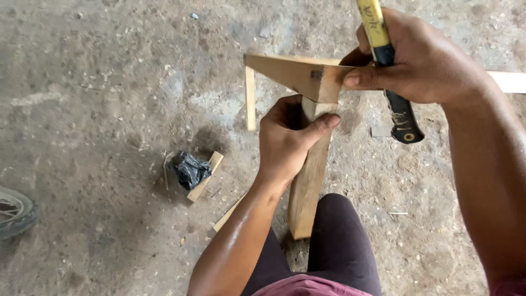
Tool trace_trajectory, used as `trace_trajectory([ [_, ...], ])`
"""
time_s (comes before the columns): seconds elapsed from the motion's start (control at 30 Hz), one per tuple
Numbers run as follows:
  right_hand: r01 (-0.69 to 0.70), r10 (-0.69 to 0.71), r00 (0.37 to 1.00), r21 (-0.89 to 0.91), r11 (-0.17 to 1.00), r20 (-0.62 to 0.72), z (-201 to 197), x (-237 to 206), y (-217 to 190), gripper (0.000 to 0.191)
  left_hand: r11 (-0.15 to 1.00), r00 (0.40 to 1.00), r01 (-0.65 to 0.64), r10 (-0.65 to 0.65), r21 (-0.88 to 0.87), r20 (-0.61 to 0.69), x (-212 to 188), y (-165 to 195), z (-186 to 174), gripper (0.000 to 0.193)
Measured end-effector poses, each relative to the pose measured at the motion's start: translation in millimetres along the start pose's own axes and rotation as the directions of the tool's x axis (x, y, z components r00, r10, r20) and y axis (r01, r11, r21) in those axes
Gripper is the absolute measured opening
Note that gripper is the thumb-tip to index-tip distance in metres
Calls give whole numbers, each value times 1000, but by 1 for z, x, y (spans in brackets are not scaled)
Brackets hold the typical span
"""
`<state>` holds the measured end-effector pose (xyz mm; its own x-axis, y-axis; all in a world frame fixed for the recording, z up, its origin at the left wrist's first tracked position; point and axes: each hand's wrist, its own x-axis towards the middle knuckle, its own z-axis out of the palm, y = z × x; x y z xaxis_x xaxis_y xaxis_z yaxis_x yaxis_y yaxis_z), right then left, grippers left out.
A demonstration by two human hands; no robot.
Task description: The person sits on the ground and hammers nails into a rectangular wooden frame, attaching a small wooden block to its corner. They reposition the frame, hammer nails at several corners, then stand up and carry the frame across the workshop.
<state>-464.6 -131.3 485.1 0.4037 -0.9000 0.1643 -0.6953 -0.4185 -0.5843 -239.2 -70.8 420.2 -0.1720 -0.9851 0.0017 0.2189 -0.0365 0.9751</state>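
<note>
Here the left hand (287,140) is wrapping its grip closed around an upright wooden post (308,181), whose long axis is running from the concrete floor (98,82) near the person's knee (339,225) up toward the camera. Directly above that grip, touching the post's top, a triangular wooden brace (290,74) is lying crosswise, its point aiming left and a long batten (509,81) extending right. The right hand (422,57) is pressing its thumb onto the brace where it meets the post, fingers closed around a yellow-and-black-handled tool (392,71), whose head is out of frame. Both hands are sitting at the joint, the right one above. A black bag (190,169) is lying on a wood scrap (207,176), well apart, to the left.
</note>
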Motion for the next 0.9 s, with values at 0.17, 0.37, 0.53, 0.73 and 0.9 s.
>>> trace_trajectory([
  [0.17,151,-156,988,230,961,6,5,4,-18,77,980,994,84,-97,-180,-59,-19,7,-5,38],
  [0.37,154,-161,987,151,976,31,23,-1,-34,85,980,991,77,-96,-186,-96,-38,-9,-18,36],
  [0.53,160,-171,985,221,962,27,22,-2,-41,80,984,995,103,-104,-143,-1,-48,-10,-26,49],
  [0.73,-113,109,986,21,993,122,33,-10,-36,42,968,982,126,-153,-217,-108,-46,-24,-18,55],
  [0.9,37,-47,998,175,984,51,52,-25,-37,41,992,966,124,-112,37,-232,-60,-40,-22,51],
])
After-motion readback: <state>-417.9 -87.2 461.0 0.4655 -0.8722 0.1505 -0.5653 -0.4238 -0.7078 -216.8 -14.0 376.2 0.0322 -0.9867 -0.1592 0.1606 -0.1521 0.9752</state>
